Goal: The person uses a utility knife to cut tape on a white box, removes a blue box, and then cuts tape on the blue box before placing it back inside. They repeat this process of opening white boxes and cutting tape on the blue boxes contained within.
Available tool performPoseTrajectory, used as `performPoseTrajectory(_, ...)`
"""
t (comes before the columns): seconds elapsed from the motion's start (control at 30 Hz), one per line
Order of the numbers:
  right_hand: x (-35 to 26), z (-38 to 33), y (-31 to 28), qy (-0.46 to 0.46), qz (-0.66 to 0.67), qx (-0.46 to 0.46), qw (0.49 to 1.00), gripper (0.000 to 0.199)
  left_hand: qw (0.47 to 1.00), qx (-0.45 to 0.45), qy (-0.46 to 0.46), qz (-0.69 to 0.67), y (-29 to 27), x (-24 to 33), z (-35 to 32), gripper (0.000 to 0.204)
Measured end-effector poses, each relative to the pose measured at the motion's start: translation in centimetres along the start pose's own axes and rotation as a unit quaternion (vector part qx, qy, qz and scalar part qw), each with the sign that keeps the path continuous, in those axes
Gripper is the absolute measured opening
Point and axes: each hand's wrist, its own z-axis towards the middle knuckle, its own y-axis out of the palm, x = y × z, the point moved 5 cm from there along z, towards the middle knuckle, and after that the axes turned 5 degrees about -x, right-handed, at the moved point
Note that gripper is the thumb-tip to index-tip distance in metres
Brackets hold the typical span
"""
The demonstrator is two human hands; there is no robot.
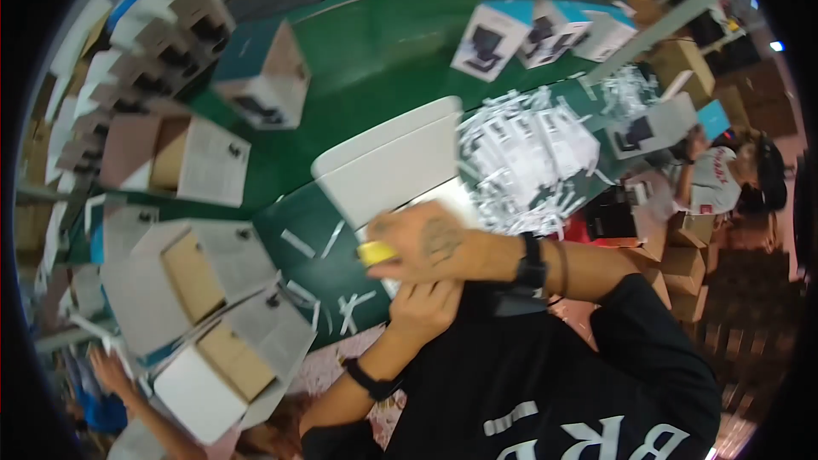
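Observation:
In front of me is a white carton with its long flap raised; the hands hide much of the rest. My right hand is closed around a small yellow object, whose kind does not show, and lies over the carton. Just below it, my left hand has curled fingers against the carton's near side, touching or nearly touching the right hand. What those fingers grip is hidden. To the right of the flap lies a heap of white printed sheets and paper strips.
Open cartons with brown inserts stand at the left. Printed product boxes stand at the far side of the green table. Paper scraps lie near the carton. Other people work at the right and lower left.

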Motion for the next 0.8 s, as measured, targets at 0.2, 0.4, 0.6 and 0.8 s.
performPoseTrajectory(0.2,-0.8,-0.7,0.7,-0.060,0.124,-0.041,0.990,0.021,0.999,-0.002,-0.018,0.042,0.2,0.5,-0.8,0.025)
performPoseTrajectory(0.4,10.3,-10.1,-12.2,0.316,-0.037,-0.010,0.948,0.030,0.993,-0.078,-0.075,-0.040,-2.3,0.5,1.7,0.031)
performPoseTrajectory(0.6,12.7,-6.6,-14.6,0.181,0.225,0.226,0.930,0.067,0.981,-0.043,-0.110,-0.153,-1.6,-0.6,2.5,0.037)
performPoseTrajectory(0.8,3.5,-2.2,-11.8,0.042,0.263,0.095,0.959,0.042,0.851,-0.023,-0.303,-0.428,-2.5,-4.2,1.4,0.034)
